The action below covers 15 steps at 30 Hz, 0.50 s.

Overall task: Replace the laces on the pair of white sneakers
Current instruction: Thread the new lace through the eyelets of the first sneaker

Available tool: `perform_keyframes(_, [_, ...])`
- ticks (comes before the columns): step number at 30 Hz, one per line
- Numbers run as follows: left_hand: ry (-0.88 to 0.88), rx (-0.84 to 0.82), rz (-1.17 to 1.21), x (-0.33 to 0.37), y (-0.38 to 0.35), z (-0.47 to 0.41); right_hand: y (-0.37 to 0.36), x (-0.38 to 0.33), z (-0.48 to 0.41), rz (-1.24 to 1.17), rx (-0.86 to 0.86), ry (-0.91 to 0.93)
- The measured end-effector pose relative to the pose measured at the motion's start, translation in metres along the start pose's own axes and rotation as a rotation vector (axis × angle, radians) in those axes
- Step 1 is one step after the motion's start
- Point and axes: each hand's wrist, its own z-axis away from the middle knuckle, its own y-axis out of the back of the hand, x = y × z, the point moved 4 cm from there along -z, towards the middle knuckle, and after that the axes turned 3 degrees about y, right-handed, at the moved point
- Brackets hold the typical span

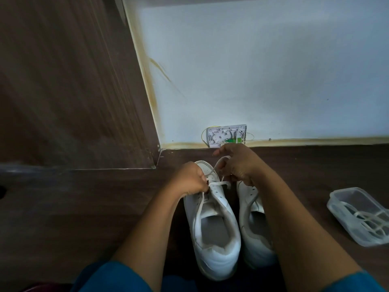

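I seem to be indoors in a home, low to a dark wood-look floor (pixel 73 207), beside a pale painted wall (pixel 263 70), a brown wooden door (pixel 63 81) and an uncovered cable box (pixel 227 135).

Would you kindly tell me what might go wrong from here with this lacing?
1. The left hand and right hand both pull the lace at the sneaker's front eyelets; an uneven pull may leave unequal ends.
2. The right forearm passes over the other sneaker and could knock it aside.
3. The open wall box sits just behind the right hand; the lace loop might catch on it.
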Motion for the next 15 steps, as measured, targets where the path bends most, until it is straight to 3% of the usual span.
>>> perform_keyframes(6, [0.039,0.107,0.128,-0.006,-0.003,-0.004,-0.005,0.004,-0.005,0.205,0.061,0.055])
perform_keyframes(15, [0.071,0.111,0.275,-0.013,-0.009,-0.004,-0.012,0.006,-0.007,0.389,0.021,0.066])
